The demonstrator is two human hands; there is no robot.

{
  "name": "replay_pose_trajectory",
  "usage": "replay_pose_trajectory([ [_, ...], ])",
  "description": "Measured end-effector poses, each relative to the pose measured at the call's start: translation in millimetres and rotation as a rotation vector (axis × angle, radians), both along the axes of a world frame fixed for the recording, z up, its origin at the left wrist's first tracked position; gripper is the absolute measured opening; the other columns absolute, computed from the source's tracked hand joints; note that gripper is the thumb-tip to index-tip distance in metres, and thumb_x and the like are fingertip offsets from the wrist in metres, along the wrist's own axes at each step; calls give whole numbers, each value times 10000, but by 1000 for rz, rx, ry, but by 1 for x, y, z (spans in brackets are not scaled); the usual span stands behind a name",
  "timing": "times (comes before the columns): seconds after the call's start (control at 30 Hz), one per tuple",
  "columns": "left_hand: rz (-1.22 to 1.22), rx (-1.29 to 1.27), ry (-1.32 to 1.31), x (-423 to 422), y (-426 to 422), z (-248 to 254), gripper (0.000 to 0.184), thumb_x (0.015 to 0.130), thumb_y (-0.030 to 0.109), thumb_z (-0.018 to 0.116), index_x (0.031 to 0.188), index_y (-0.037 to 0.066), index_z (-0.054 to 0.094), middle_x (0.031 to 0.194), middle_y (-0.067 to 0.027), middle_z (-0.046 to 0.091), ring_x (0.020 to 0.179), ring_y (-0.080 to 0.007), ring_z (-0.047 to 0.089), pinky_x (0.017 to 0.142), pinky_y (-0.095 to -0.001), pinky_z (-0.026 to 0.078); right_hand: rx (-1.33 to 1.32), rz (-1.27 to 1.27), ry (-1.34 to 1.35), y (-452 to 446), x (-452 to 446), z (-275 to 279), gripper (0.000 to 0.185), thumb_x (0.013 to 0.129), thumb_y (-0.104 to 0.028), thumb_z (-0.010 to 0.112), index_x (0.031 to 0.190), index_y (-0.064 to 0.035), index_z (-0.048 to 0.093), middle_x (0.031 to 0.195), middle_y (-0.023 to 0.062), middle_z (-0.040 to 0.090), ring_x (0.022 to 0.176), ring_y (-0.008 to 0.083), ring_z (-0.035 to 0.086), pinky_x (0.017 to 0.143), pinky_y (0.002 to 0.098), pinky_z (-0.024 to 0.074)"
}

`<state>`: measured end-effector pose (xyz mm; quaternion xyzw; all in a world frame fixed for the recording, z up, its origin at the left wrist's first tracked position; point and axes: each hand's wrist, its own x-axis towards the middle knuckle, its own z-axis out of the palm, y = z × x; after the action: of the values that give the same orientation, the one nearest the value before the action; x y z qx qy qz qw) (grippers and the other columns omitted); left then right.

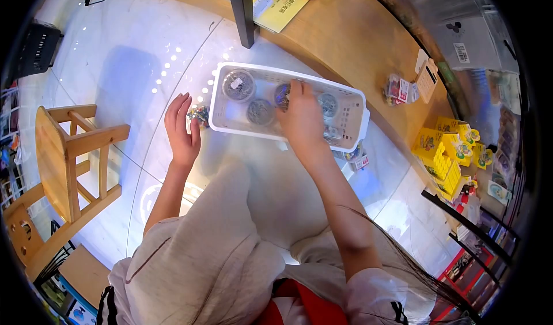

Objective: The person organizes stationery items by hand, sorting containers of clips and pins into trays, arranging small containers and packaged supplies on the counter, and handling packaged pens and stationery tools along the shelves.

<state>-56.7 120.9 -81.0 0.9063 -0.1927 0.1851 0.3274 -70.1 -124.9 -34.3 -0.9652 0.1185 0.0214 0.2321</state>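
A white plastic basket [290, 74] with slotted ends sits in front of my knees. Inside it are several round clear tubs with greyish contents, among them one at the left end [238, 86], one in the middle [260, 112] and one at the right [328, 105]. My right hand [302, 114] reaches into the basket, its fingers closed at the edge of a darker round tub [281, 96] that they partly cover. My left hand [183, 130] is held outside the basket's left end, fingers stretched and thumb apart, near a small bag of multicoloured pieces [199, 115].
A wooden chair [75, 146] stands on the tiled floor at the left. A wooden counter [340, 42] curves along the right, carrying a yellow booklet [280, 5], a small packet [400, 90] and yellow boxes [440, 158]. A dark metal post [241, 14] rises beyond the basket.
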Motion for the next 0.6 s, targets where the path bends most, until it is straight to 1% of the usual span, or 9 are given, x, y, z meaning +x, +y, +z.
replay_pose_trajectory([
  [0.03,-56,-5,-24,4,-5,10,345,776,31,522,1121,41,534,1125,-126,541,1078,-330,488,955,-419,341,-5,5,-31,-3,-2,6,518,650,-77,698,1098,27,460,1011,171,495,858,341,572,722,401,498],
  [0.1,-168,-10,-61,7,-12,30,301,759,29,531,1057,49,568,1042,-114,580,1008,-315,523,931,-409,355,32,1,-177,-7,-6,21,575,621,-121,731,1111,25,466,1013,172,496,851,341,574,715,400,498],
  [0.13,-235,60,-70,8,-18,39,245,735,68,585,979,58,593,917,-89,606,909,-266,543,883,-403,379,50,-4,-253,-10,-7,28,604,607,-143,747,1117,24,469,1014,173,497,848,342,574,711,400,497],
  [0.23,-394,314,85,-3,-55,57,236,754,152,619,968,54,599,813,-84,611,863,-233,554,829,-384,401,177,-42,-273,-18,-13,43,603,601,-145,749,1117,19,484,1021,174,497,845,340,575,717,394,495],
  [0.33,-388,397,259,-15,-79,47,272,775,230,626,974,49,584,739,-91,606,785,-239,577,767,-375,417,168,-49,-237,-23,-16,41,592,607,-136,742,1118,21,491,1024,174,495,854,340,574,718,394,495],
  [0.43,-360,457,586,-9,-85,60,273,822,215,580,1035,45,558,828,-107,635,834,-285,593,790,-370,439,157,-44,-199,-21,-20,32,586,604,-127,743,1115,15,494,1031,171,495,854,343,576,721,394,494],
  [0.53,-424,352,645,-7,-85,54,311,871,263,522,1077,31,518,913,-137,632,860,-313,593,772,-394,443,185,-47,-201,-19,-24,26,593,608,-109,739,1133,15,491,1038,166,493,873,338,573,740,393,491],
  [0.6,-456,308,723,-6,-89,58,326,903,293,459,1101,36,496,959,-157,620,888,-325,588,778,-397,441,225,-25,-197,-19,-26,23,602,607,-85,732,1148,13,487,1047,161,491,906,332,563,760,389,486],
])
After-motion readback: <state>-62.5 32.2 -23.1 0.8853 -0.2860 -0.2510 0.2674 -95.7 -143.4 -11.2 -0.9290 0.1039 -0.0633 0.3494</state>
